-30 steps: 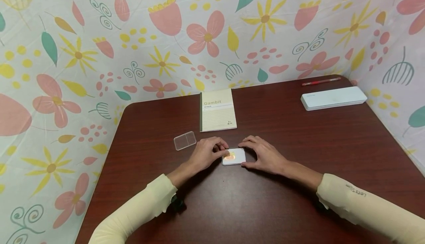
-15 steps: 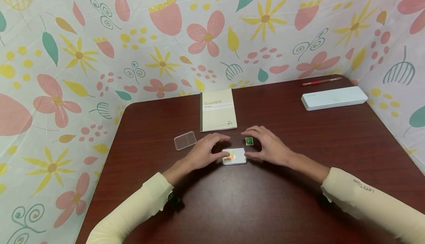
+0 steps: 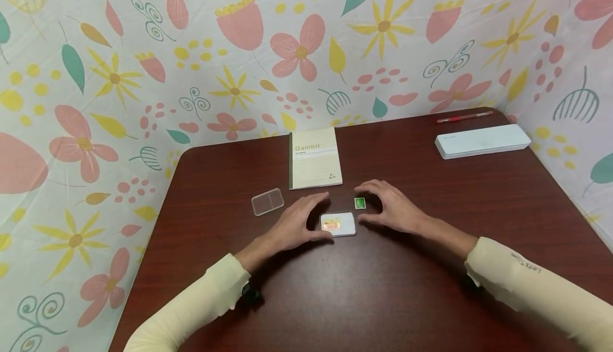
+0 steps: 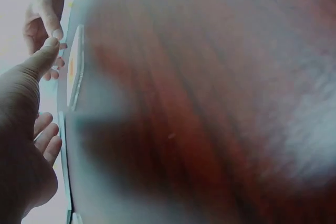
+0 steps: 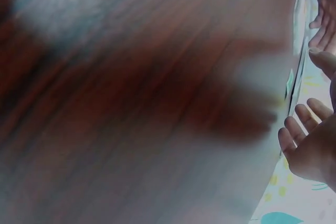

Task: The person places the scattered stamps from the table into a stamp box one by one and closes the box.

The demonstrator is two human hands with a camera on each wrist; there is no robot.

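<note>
A flat clear case [image 3: 347,225] with a white inside and an orange-yellow shiny patch lies on the table between both hands. My left hand [image 3: 293,225] is at its left side, thumb and fingers spread apart. The left thumb tip lies at the case's near edge; whether it touches, I cannot tell. My right hand [image 3: 396,208] hovers to the right with fingers parted and holds nothing. Between its thumb and index finger, a small green square with a pale border [image 3: 359,203] lies on the table. In the left wrist view, the case [image 4: 77,72] appears edge-on beyond the left thumb.
A clear plastic lid [image 3: 267,202] lies left of the left hand. Behind the hands is a notebook [image 3: 315,159] marked "Gambit". At the back right sit a long white box [image 3: 482,141] and a red pen [image 3: 463,117]. A flower-patterned cloth [image 3: 297,48] encloses the dark table.
The right hand has moved off the case, up and to the right, and the green square now shows on the table. The left hand has opened wider and its thumb has slid off the patch.
</note>
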